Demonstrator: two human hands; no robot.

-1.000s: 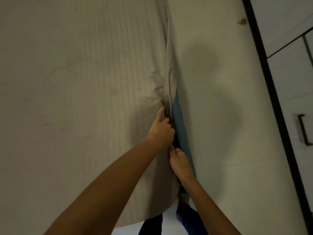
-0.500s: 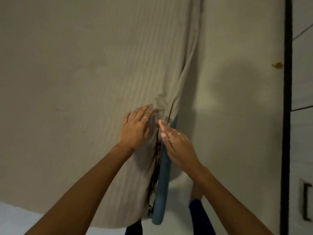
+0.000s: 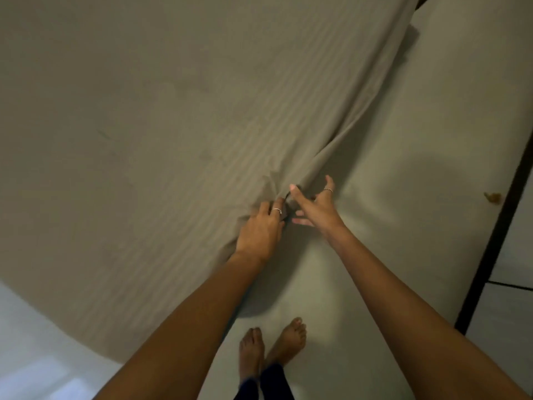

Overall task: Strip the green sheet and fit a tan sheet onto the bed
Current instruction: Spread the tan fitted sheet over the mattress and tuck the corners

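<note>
The tan sheet covers the whole top of the bed that the view takes in, and no green sheet shows anywhere, so stripping looks done and the job seems to be in its fitting stage. The sheet lies mostly flat across the top, with faint stripes running along it. At the bed's right edge it bunches into a puckered fold, and from that fold a long crease runs up along the edge toward the far right corner. The left hand lies on the sheet at that pucker, fingers bent down into the cloth; the blur makes it hard to say whether it pinches the fabric or only presses it. The right hand hangs just beside it over the edge, fingers spread and loose, gripping nothing. Bare feet stand on the floor close by the near right corner. What is left, by my reading: tuck or pull down this right edge, smooth out the pucker and crease, and check the corners, which are out of view
</note>
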